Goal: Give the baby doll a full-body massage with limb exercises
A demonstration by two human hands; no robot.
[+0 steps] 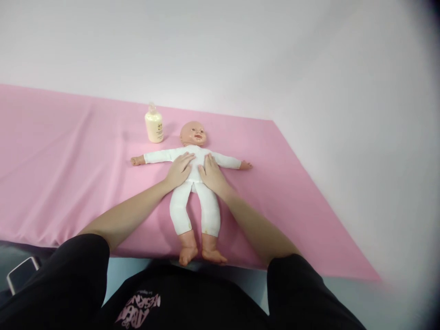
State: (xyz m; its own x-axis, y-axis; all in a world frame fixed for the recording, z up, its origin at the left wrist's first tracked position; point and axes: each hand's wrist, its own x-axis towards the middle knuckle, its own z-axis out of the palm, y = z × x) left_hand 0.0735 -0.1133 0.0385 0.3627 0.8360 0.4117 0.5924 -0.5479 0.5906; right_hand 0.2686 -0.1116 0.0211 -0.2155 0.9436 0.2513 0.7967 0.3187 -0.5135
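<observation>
The doll lay at twelve o'clock, the left hand and right hand flat on its chest, thumbs spread, pinching nothing. It seemed a rubbing step; next moves needed soft palms.

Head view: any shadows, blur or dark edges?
Head view, centre: baby doll fairly clear, soft shadows beside the cream-coloured bottle, label text unreadable; head view, lower right: corner of the pink sheet blurred; head view, right edge: dark vignetting.
</observation>
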